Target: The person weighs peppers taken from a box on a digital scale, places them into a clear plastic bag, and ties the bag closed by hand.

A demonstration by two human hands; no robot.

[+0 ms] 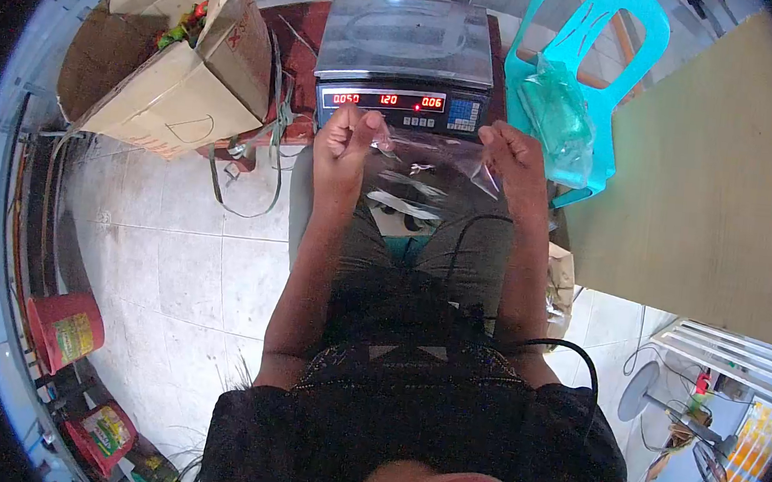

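A clear plastic bag (419, 181) stretches above my lap, between my two hands. My left hand (348, 134) is closed in a pinch on one of its upper corners. The opposite corner is gripped by my right hand (514, 158), fingers curled and thumb up. Just beyond both hands stands a digital weighing scale (408, 46) with a metal pan and lit red digits reading 0.050, 1.20 and 0.06. The plastic is so transparent that its lower edge is hard to make out.
At the left is an open cardboard box (206, 97) with colourful wrappers inside. A turquoise plastic chair (614, 96) holds a bag of green plastic (557, 118). A wooden board (693, 194) lies at the right, a fan (639, 392) below it. Red buckets (66, 331) stand lower left.
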